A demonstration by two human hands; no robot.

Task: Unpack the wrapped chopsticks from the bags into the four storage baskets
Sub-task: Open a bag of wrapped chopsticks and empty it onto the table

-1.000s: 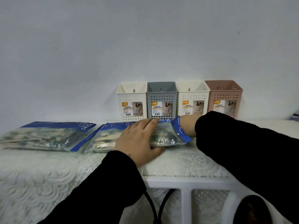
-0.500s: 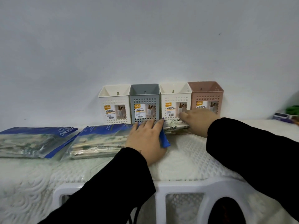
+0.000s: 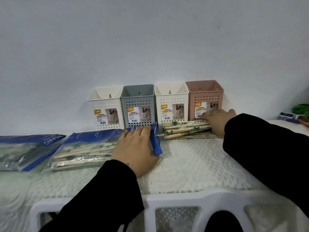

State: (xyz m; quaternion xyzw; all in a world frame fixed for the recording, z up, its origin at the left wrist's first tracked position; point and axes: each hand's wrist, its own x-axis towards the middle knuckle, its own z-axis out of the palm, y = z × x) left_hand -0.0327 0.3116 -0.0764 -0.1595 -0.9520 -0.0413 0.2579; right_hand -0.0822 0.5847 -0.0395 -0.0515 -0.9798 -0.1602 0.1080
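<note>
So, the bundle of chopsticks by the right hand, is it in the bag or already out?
Out. The chopstick bundle lies on the white cloth, past the bag's open blue end, with the right hand on it. The left hand presses the bag.

White textured bed (image 3: 192, 164) carries two bags (image 3: 87, 148), loose chopsticks (image 3: 184, 129), four baskets (image 3: 138, 106).

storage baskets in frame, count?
4, in a row against the wall: white basket far left, grey basket, second white basket, pink basket far right. None seems hidden.
</note>
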